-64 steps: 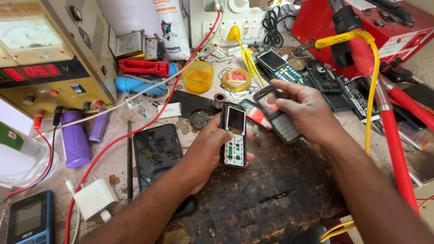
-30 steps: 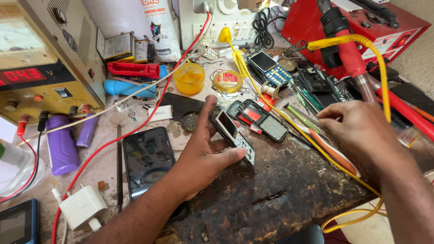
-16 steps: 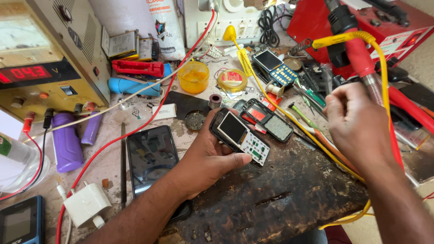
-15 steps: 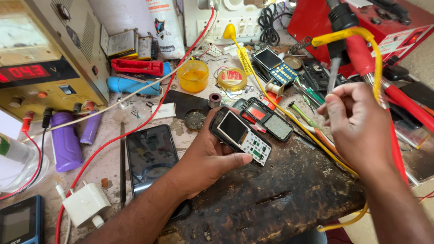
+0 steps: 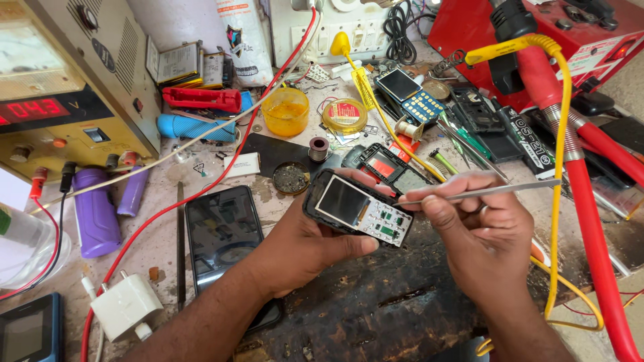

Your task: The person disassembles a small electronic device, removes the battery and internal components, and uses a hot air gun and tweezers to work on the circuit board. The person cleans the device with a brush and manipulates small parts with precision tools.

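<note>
Head view, near to far. Your left hand (image 5: 305, 245) cradles the small black keypad phone with its front cover off (image 5: 357, 209), fingers wrapped under the body and thumb pressed along its lower edge. The phone is lifted just above the scorched dark mat on the bench (image 5: 376, 315), screen up, bare white-and-green keypad board facing you. Your right hand (image 5: 486, 238) pinches the thin steel tweezers (image 5: 479, 193) between thumb and fingers; the tip sits at the phone's right end, at or just short of the exposed board. Can't tell if it touches.

My read: you're mid-disassembly, at the probe or pry stage on the keypad end. Next move needs a firm left grip so the phone doesn't twist, and a shallow tweezer angle, light force, tip kept off the green contacts.

Left of your forearm, a black slab smartphone (image 5: 223, 231) lies face up, with a white plug adapter (image 5: 126, 307) nearer you and two purple cylindrical cells (image 5: 97, 211) beyond. A red lead (image 5: 221, 164) runs across the bench past them. Just behind the held phone: a black front frame with red inner panel (image 5: 386, 167) and a round tin of dark residue (image 5: 291, 178). Further back, an orange tub (image 5: 286, 111) and a solder reel in a yellow ring (image 5: 345, 115). The yellow cable (image 5: 560, 167) hangs right beside your right wrist; mind it doesn't snag.
</note>
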